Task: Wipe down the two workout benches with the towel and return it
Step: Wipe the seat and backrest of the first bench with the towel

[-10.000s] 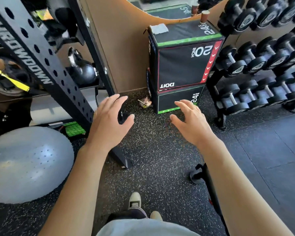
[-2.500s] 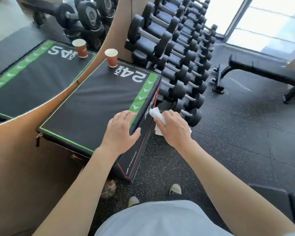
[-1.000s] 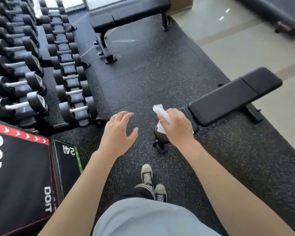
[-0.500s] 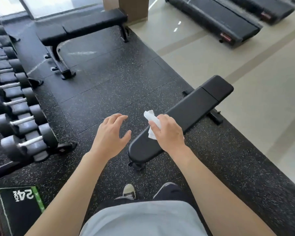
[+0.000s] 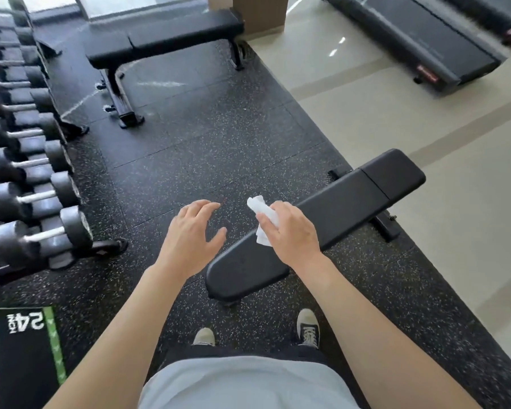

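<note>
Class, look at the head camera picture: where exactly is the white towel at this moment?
The white towel is near centre frame, gripped in the right hand above the near bench.

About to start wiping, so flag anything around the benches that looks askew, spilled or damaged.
Nothing stands out. The near bench and far bench stand level with intact pads, the right hand holds the towel, and the floor shows no spill.
</note>
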